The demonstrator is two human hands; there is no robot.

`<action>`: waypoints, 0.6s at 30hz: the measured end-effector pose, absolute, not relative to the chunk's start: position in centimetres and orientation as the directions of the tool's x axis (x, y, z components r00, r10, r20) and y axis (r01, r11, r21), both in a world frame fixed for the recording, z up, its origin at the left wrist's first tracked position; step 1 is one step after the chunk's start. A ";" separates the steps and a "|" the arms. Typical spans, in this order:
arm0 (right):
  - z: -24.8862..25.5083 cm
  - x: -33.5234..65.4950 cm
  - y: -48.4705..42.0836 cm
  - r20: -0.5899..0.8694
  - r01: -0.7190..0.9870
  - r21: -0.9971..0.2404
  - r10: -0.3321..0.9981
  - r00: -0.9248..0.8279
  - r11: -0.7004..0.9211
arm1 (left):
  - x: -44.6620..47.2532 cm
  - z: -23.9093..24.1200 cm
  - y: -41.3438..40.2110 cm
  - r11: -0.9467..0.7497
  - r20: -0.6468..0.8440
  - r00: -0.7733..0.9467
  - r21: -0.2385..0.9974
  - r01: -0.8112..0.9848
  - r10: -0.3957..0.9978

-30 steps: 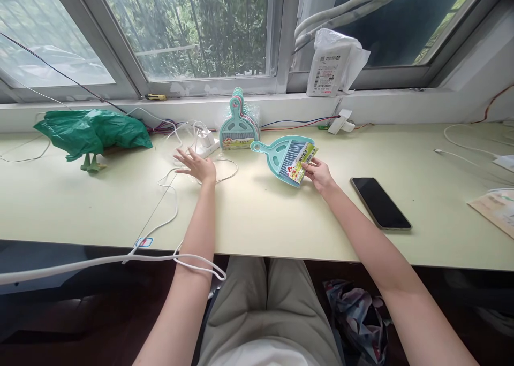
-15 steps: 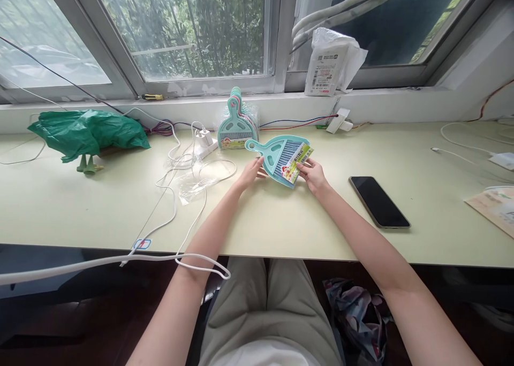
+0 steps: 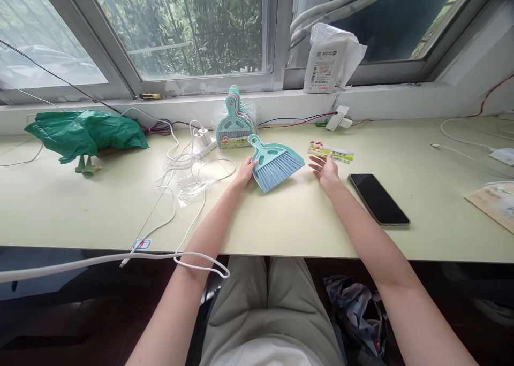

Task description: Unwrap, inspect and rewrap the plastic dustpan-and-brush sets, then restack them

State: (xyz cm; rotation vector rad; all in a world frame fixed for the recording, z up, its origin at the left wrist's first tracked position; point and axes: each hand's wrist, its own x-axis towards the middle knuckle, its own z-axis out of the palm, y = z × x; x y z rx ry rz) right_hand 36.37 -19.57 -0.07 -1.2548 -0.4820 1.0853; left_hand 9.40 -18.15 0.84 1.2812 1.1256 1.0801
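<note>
A small teal dustpan and brush set [image 3: 274,166] lies on the pale green desk [image 3: 281,216], handle pointing up-left. My left hand [image 3: 244,170] grips its left edge near the handle. My right hand [image 3: 328,172] hovers open just right of the set, fingers spread, holding nothing. A colourful paper label [image 3: 331,152] lies flat on the desk just beyond my right fingers. A pack of more teal dustpan sets [image 3: 235,121] leans against the window sill behind.
A black phone [image 3: 378,198] lies right of my right hand. White cables and a charger [image 3: 203,138] with clear plastic wrap [image 3: 193,187] sit at left. A green plastic bag [image 3: 86,133] is far left. A white parcel [image 3: 327,66] stands on the sill.
The label came off the dustpan set and now lies on the desk to the right. My right hand let go and opened. My left hand moved from the cables onto the set.
</note>
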 end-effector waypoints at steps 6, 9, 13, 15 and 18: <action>-0.8 41.6 -18.3 -0.286 -0.455 -0.890 0.759 0.585 0.015 | 9.3 0.3 -17.7 -0.059 0.042 0.180 0.994 0.091 0.983; -1.0 42.7 -18.2 -0.261 -0.448 -0.892 0.748 0.610 0.053 | 9.3 0.3 -17.8 -0.075 0.048 0.202 0.989 0.129 0.978; -0.9 43.1 -18.4 -0.216 -0.391 -0.919 0.762 0.610 0.052 | 9.3 0.3 -17.8 -0.059 0.029 0.203 0.988 0.143 0.979; -0.9 43.1 -18.4 -0.179 -0.337 -0.941 0.782 0.597 0.041 | 9.3 0.3 -17.8 -0.050 0.021 0.202 0.989 0.141 0.979; -0.8 43.2 -18.4 -0.136 -0.269 -0.963 0.815 0.563 0.024 | 9.3 0.2 -17.7 -0.035 0.007 0.202 0.990 0.136 0.979</action>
